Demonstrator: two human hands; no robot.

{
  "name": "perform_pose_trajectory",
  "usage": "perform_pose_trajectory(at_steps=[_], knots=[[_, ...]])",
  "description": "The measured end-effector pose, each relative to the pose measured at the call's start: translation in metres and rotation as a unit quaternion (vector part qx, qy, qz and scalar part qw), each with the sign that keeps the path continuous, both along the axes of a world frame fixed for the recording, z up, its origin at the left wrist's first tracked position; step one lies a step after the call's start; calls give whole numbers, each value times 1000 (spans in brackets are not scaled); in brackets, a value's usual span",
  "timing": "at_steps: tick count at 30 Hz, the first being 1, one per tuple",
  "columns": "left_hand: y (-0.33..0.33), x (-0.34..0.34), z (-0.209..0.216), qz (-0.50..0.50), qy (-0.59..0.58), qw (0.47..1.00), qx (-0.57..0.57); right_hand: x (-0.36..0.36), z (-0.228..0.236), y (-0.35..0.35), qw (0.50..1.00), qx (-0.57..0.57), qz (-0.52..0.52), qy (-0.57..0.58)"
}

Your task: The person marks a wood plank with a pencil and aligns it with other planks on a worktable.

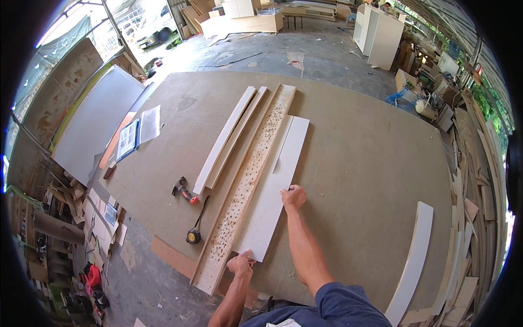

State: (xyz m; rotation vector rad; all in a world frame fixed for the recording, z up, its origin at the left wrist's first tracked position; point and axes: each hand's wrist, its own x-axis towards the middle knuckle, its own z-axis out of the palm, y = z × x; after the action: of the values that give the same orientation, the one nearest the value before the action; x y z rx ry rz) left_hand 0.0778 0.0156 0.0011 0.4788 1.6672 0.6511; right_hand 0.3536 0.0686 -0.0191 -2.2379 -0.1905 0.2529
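Workshop tabletop (359,180) bears a white panel (272,199), just right of the perforated wooden board (251,177). Left hand (240,264) pinches the panel's near end, apparently steadying it; right hand (295,197) curls at its right edge, hold undeterminable. Claw hammer (188,195) and tape measure (193,236) lie left.

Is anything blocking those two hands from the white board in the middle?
Nothing visible. The right hand is at the white board's right long edge, the left hand at its near end. The dotted strip runs along its left side, not between.
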Motion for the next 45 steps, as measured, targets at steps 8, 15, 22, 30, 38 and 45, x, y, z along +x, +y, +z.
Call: perform_pose_trajectory(at_steps=[8, 15, 22, 30, 38, 45], knots=[[4, 11, 6, -1, -6, 1000, 4, 8, 15, 3, 999, -22, 9, 24], [9, 23, 11, -5, 1, 1000, -5, 19, 14, 6, 999, -25, 11, 22], [18, 27, -4, 1, 10, 1000, -9, 28, 13, 14, 999, -22, 15, 21], [23, 42, -3, 3, 9, 1000, 5, 41, 9, 19, 1000, -16, 1, 7], [29, 55, -4, 9, 11, 1000, 18, 54, 2, 26, 1000, 4, -6, -6], [34, 65, -3, 23, 11, 1000, 5, 63, -7, 34, 1000, -21, -10, -10]])
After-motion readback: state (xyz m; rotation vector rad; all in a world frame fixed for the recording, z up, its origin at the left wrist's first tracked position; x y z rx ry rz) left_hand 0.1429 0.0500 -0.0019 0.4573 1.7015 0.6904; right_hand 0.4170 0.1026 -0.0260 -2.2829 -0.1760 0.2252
